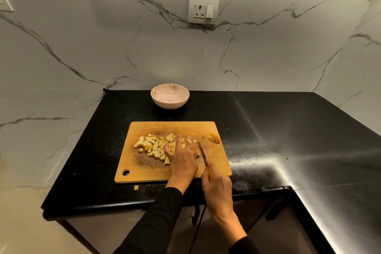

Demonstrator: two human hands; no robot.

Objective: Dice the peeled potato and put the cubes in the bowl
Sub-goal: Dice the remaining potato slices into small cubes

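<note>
step: I read this as late dicing; most potato is cut, none in the bowl (170, 95) yet.
cubes (153, 146): heaped mid cutting board (144, 168); one stray on the desk (268, 121) by its near edge.
left hand (181, 160): fingers spread, steadying a small piece (198, 152) beside the blade.
right hand (218, 189): wrapped round the knife (202, 151) handle, tip down on the board.
uncut: slices (214, 137) at the board's far right.
next: my guess, dice those, then move everything to the bowl.

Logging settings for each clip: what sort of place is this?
Most likely a home kitchen: a black stone counter against a marble-look wall with a socket, and a wooden cutting board.
</note>
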